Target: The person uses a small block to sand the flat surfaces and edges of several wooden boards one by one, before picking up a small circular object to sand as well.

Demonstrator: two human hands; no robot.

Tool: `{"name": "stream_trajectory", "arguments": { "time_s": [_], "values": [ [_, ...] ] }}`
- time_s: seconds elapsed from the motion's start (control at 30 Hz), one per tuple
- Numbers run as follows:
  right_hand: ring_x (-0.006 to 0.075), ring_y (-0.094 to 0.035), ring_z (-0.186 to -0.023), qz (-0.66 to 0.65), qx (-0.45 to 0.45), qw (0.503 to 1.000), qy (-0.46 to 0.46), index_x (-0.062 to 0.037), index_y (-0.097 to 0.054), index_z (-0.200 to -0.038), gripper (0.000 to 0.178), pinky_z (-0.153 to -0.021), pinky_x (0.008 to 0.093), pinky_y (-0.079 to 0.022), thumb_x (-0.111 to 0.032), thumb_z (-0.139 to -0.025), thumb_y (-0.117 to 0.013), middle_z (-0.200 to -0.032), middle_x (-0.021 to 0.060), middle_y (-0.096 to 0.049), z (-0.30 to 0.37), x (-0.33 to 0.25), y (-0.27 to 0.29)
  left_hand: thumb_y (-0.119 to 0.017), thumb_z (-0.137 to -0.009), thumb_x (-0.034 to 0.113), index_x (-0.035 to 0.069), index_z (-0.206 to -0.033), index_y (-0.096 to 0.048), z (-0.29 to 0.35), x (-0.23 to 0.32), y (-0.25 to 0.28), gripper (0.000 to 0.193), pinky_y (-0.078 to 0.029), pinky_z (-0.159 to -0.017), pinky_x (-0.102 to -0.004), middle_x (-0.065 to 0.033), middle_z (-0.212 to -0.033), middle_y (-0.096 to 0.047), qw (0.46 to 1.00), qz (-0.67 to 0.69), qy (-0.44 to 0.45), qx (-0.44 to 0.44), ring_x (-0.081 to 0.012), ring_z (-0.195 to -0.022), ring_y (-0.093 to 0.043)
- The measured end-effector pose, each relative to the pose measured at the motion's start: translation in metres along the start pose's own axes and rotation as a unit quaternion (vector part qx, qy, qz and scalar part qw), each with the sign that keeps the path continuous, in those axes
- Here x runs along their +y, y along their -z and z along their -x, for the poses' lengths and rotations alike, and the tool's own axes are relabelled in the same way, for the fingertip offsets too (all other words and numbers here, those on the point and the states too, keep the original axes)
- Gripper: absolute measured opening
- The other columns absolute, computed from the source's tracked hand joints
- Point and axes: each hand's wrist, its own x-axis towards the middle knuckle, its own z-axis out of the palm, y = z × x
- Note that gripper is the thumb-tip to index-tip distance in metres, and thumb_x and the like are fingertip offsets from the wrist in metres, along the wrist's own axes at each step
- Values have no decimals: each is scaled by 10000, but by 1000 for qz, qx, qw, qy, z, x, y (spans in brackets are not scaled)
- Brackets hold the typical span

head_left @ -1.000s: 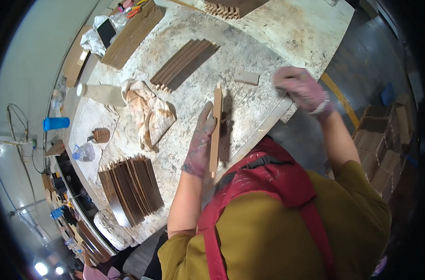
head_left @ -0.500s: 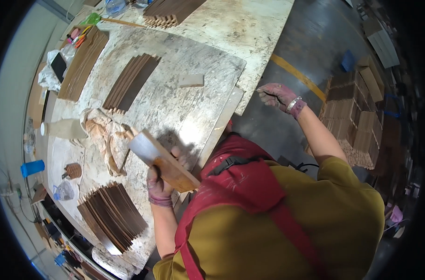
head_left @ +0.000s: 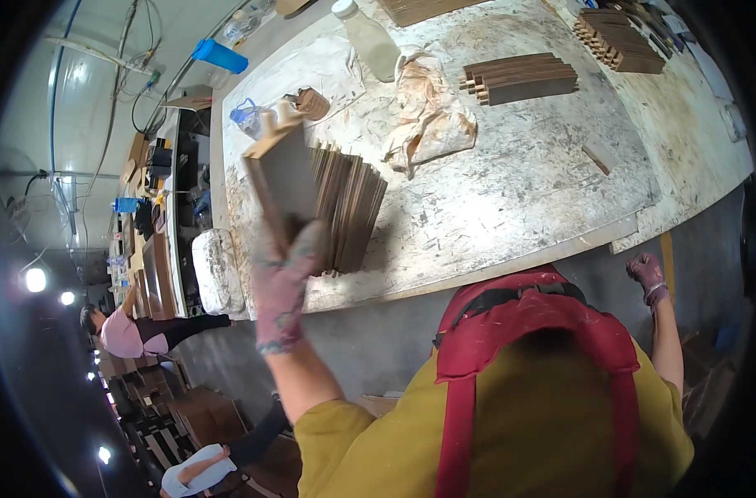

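Observation:
My left hand [head_left: 291, 270], in a stained pink glove, grips the lower end of a wooden board [head_left: 288, 178]. The board is tilted upward, with a dark face, a paler edge and short pegs at its far end. It is raised in front of a row of dark wooden slats [head_left: 349, 203] on the table, hiding part of them. Whether it touches them I cannot tell. Away to the right, beyond the table's front edge, my gloved right hand [head_left: 648, 276] has its fingers curled; what they hold, if anything, does not show.
On the worktable [head_left: 511, 199] lie a stained cloth [head_left: 428, 108], a cloudy bottle [head_left: 368, 41], more slat stacks [head_left: 523, 77] and a small flat block [head_left: 596, 159]. A clear plastic container [head_left: 247, 119] and a white wrapped bundle [head_left: 218, 270] are at left. Two other people [head_left: 125, 332] are farther left.
The view has swung left, bringing in the other people. My left hand has carried the board left, toward the slat row, and tipped its pegged end up. My right hand stays curled.

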Motion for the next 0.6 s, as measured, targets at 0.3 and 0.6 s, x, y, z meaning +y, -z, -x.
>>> {"name": "stream_trajectory", "arguments": {
  "time_s": [0.3,0.6],
  "values": [
    [89,-553,-628,-67,-233,970,7,-24,-683,-907,180,-568,248,-439,-190,-840,-701,-745,3,-646,71,-172,6,-714,-870,300,147,-1520,-389,-38,-21,22,742,-447,-1010,-459,-233,-1305,-569,778,-628,-13,-19,-402,-1225,-543],
    [109,-616,-775,-400,-221,887,70,15,-653,-1154,274,-657,238,-469,-178,-961,-623,-950,63,-689,98,-189,14,-607,-973,357,27,-1500,-400,-41,-19,18,656,-337,-1137,-409,-201,-1496,-461,726,-679,-105,20,-350,-1391,-423]
  ]
}}
